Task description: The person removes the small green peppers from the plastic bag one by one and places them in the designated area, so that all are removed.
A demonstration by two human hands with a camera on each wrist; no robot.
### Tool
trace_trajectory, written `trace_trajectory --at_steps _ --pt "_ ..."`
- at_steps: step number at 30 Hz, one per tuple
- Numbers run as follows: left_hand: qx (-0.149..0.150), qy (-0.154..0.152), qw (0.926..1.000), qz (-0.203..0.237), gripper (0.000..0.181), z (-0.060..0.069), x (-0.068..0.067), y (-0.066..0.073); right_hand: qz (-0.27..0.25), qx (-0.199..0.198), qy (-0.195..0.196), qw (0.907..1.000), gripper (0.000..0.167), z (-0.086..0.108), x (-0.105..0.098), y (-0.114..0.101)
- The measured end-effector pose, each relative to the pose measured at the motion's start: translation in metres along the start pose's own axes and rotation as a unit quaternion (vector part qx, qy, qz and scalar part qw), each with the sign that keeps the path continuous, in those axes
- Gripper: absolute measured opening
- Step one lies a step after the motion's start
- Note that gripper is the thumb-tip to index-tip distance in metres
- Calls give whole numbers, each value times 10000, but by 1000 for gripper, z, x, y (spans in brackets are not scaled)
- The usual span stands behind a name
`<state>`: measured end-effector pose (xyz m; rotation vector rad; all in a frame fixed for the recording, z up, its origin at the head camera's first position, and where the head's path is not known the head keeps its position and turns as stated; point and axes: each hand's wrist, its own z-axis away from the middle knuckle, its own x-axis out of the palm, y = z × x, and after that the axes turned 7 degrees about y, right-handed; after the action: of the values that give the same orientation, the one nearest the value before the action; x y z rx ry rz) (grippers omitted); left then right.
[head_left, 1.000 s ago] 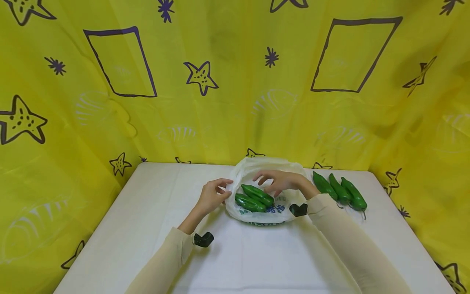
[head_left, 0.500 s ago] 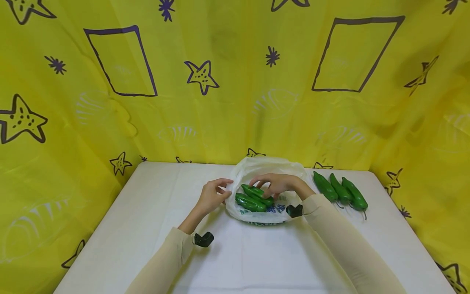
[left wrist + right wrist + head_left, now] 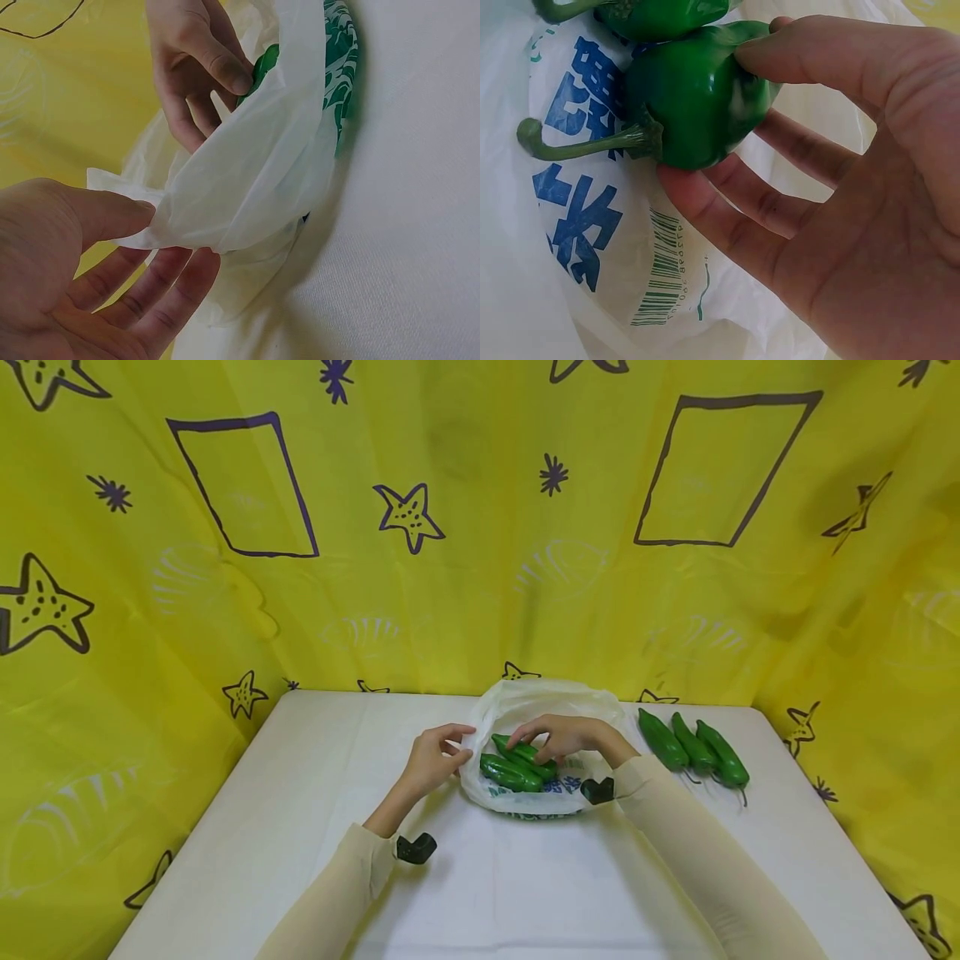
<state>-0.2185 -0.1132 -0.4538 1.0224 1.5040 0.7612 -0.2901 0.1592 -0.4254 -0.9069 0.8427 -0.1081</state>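
A whitish plastic bag [image 3: 592,703] lies with its mouth wide, two green peppers [image 3: 512,773] side by side within it. At its left rim my left hand [image 3: 432,760] pinches the plastic; in the left wrist view the thumb and fingers of this hand [image 3: 112,262] have the bag's edge [image 3: 225,187] between them. My right hand [image 3: 572,737] reaches into the bag and grips the farther pepper. In the right wrist view, thumb and fingertips of the hand [image 3: 832,180] are round that pepper [image 3: 697,97], whose stem points left; the other pepper [image 3: 660,16] touches it.
Three more green peppers [image 3: 697,750] lie side by side on the white table [image 3: 465,893], right of the bag. A yellow patterned curtain [image 3: 480,602] stands behind the table and along both sides.
My right hand has come down and left onto the farther pepper, and its fingers have closed round it. My left hand has stayed at the bag's rim.
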Motion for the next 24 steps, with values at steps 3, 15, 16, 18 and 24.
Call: trace_trajectory --at_steps 3,15,16,18,24 --pt "-7 -5 10000 16 35 0 0 0 -29 22 16 10000 51 0 1 0" --pt "5 -3 10000 30 36 0 0 -1 -27 96 157 9998 42 -4 1 2" --pt "3 -4 10000 37 36 0 0 -1 -31 93 182 9998 41 -4 1 1" --pt "-1 -1 10000 49 35 0 0 -1 -42 88 218 9997 40 -4 1 1" --pt "-34 2 10000 50 36 0 0 0 -102 129 260 9995 39 -3 2 -2"
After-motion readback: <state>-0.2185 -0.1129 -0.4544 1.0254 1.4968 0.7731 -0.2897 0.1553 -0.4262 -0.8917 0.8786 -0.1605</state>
